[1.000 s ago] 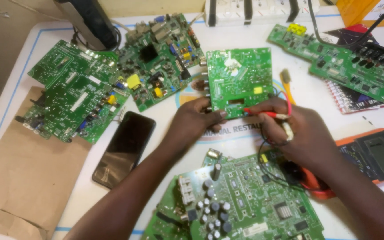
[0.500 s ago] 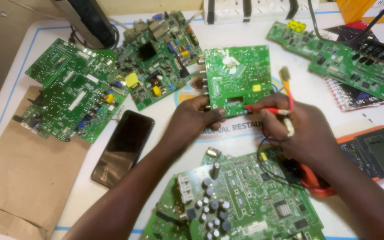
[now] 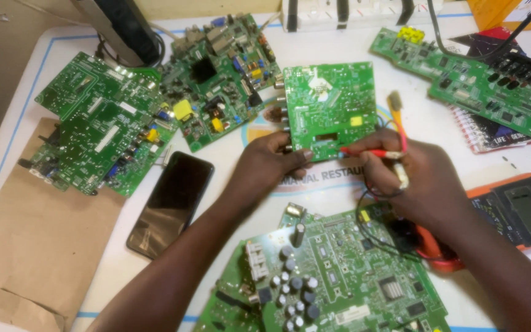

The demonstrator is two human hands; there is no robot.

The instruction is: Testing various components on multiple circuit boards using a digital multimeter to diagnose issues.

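A small green circuit board [image 3: 330, 106] lies at the table's middle. My left hand [image 3: 270, 166] grips its lower left corner. My right hand [image 3: 422, 175] holds a red test probe [image 3: 364, 151], whose tip touches the board's lower edge. A yellow-handled probe [image 3: 397, 120] also sticks up out of that hand. Black leads [image 3: 381, 216] run from the hand down over a large green board.
A large green board with capacitors [image 3: 333, 276] lies in front. More boards lie at left [image 3: 96, 126], centre back [image 3: 219, 77] and right [image 3: 471, 77]. A black phone [image 3: 170, 203], brown paper [image 3: 32, 246], an orange multimeter [image 3: 517, 212], a notebook [image 3: 502, 138], and a white power strip [image 3: 351, 12].
The small board and both hands sit a little lower and closer to me. The red probe stays at the board's lower edge.
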